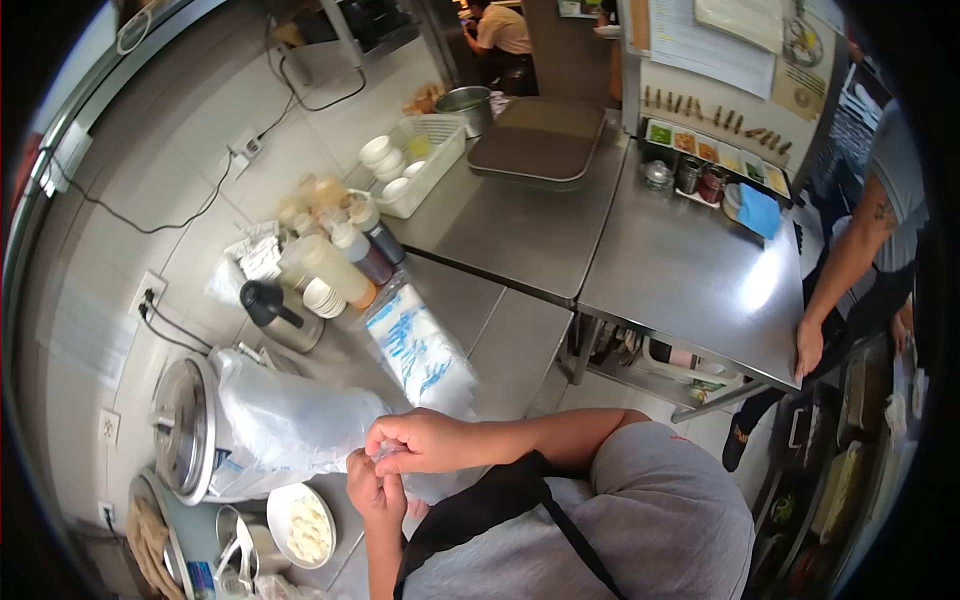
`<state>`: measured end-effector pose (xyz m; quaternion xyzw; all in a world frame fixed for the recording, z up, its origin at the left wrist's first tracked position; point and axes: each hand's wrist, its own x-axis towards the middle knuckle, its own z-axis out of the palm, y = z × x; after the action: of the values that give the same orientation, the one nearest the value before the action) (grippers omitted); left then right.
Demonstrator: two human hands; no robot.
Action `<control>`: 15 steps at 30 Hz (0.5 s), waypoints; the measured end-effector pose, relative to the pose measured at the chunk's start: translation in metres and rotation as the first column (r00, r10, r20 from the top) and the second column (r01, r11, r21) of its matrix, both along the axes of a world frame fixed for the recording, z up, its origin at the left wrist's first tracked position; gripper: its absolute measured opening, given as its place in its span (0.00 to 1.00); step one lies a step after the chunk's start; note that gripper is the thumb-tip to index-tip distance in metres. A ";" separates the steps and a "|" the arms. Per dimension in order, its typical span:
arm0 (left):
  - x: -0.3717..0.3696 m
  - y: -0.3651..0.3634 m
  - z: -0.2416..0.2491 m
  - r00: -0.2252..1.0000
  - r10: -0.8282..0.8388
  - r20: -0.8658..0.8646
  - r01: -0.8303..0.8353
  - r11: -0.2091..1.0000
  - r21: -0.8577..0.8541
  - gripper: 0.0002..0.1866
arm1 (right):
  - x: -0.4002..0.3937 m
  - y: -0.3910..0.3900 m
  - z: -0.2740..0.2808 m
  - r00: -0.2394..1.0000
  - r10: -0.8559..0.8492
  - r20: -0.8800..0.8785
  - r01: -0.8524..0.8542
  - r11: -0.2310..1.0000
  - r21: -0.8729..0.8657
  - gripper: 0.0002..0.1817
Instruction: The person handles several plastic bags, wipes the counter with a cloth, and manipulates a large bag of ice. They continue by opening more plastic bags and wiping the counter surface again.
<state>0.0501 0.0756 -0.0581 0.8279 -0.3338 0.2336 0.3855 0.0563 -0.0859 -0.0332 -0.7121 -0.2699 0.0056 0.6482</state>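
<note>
A large clear plastic bag (290,410) lies puffed out in front of me, one end reaching my hands. My right hand (418,442) is closed, thumb and forefinger pinching a bit of clear plastic. Just below it, my left hand (374,490) is also closed in a pinch on the plastic, the two hands nearly touching. Exactly which edge of the bag they grip is partly hidden by the fingers. Beyond my right hand lies a flat clear packet with blue print (415,340). Close to my left hand is a white bowl (301,525) with pale food in it.
Sauce bottles (345,260), a thermal jug (278,315) and a lidded pot (187,430) line the wall. Farther back are a basket of white cups (425,180) and a brown tray (540,140). At right, a person's hand (808,348) rests on the steel table (680,270).
</note>
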 end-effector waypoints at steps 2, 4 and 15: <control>0.001 0.005 0.006 0.997 0.059 0.054 -0.060 0.998 0.020 0.03 | 0.004 0.005 0.000 0.999 0.039 0.016 -0.039 0.999 0.008 0.11; 0.002 0.010 0.011 0.996 0.087 0.036 -0.084 0.994 -0.064 0.04 | 0.008 0.009 -0.002 0.996 0.062 0.059 -0.064 0.998 0.025 0.11; -0.005 0.018 0.027 0.998 0.053 -0.014 -0.054 0.996 -0.075 0.09 | 0.029 0.022 -0.009 0.965 0.095 0.244 -0.086 0.995 -0.047 0.11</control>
<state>0.0453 0.0940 -0.0312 0.8229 -0.3001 0.2513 0.4119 0.0849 -0.0636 -0.0425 -0.7057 -0.3803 -0.0483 0.5958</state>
